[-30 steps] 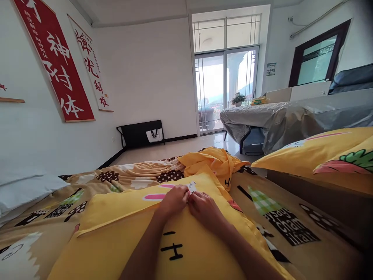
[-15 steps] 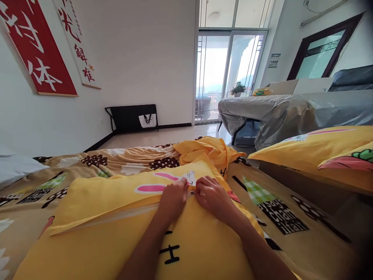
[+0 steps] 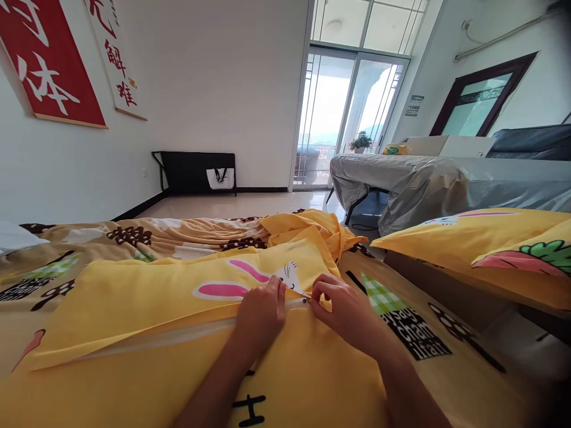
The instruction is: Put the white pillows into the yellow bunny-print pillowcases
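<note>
A yellow pillowcase [image 3: 147, 285] with a printed rabbit lies before me, plump as if a pillow is inside. A pale zipper strip [image 3: 178, 336] shows along its lifted flap. My left hand [image 3: 262, 310] is closed on the flap edge by the rabbit's face, its fingertips pressed together. Just to its right, my right hand [image 3: 336, 303] pinches the flap edge with thumb and forefinger. Between the hands, a small dark piece, perhaps the zipper slider [image 3: 306, 301], sits at the strip's end beside my right fingertips.
Beneath the pillowcase spreads a patterned brown blanket [image 3: 401, 309]. Crumpled yellow cloth [image 3: 303, 229] lies beyond it. Another yellow pillow [image 3: 441, 244] rests at the right on a brown box-like support. Farther back stand a plastic-covered table [image 3: 401, 172] and a folded black frame [image 3: 187, 172].
My right hand has moved slightly right, away from the left, uncovering a bit of zipper between them. The left hand keeps its grip on the flap. The view has shifted a little.
</note>
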Motion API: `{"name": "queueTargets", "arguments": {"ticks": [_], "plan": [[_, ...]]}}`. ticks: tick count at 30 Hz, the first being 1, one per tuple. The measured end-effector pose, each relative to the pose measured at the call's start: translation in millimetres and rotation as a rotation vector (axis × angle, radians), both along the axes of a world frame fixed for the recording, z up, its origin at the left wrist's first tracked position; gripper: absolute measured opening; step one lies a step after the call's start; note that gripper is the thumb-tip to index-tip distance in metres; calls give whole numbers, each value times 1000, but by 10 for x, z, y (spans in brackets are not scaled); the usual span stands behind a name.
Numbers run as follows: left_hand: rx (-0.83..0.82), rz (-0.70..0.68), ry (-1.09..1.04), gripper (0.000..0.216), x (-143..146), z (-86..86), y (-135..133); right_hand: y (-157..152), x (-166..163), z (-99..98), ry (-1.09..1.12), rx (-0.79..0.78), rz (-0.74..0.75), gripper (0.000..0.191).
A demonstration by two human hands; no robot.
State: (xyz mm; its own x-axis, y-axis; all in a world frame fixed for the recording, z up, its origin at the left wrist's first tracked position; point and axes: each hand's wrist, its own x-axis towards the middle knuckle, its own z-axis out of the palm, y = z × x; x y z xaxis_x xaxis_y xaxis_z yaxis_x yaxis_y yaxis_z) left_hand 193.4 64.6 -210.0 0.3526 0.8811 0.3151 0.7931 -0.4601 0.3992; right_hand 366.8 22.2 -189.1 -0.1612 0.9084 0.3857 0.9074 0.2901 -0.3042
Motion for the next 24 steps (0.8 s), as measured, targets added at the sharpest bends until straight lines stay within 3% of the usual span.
{"name": "queueTargets", "arguments": {"ticks": [4,8,10,16,21,24], "plan": [[45,-58,-60,21,-17,-42,-10,-79,-56,57,-55,-67,-74,14],[516,-209,-92,24,-17,-82,-49,-109,-105,45,-62,-26,-88,15],[657,-291,-79,20,-3,-76,-99,-117,-97,35,-46,-8,-77,16],[616,-305,30,13,58,-86,-164,-123,-55,34,-4,22,-22,16],[533,-275,-117,9,67,-145,-97,-117,-61,40,38,-8,-16,14],[584,-274,-87,10,72,-169,-85,-99,-46,24,74,-11,-8,14]]}}
